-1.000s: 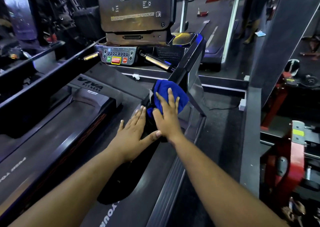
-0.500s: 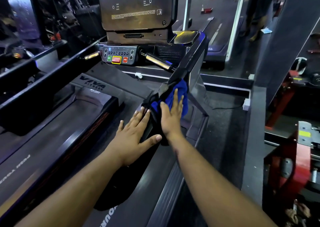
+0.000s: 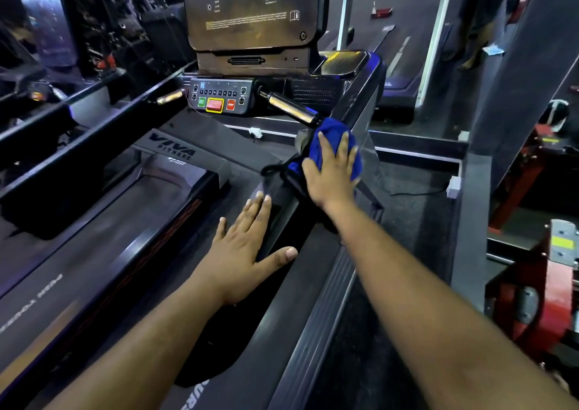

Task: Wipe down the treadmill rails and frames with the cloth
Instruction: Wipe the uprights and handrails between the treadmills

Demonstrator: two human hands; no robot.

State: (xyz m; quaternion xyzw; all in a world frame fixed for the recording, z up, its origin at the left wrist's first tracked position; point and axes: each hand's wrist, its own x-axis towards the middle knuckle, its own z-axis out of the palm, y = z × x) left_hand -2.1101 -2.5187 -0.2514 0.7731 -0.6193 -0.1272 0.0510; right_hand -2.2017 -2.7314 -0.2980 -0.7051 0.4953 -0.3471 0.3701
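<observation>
In a dim gym, my right hand [image 3: 332, 171] pressed the blue cloth [image 3: 329, 134] flat-palmed on the treadmill's right rail [image 3: 354, 102], my left hand [image 3: 241, 250] lay flat and empty, most frame seemingly unwiped.

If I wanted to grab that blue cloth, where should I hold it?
Probably the bunched top of the blue cloth, coming from above. The right hand presses flat over its lower half against the slanted frame, so only that upper fold sticks out free to pinch.

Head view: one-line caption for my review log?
Right hand presses blue cloth against treadmill upright; left hand rests flat.
</observation>
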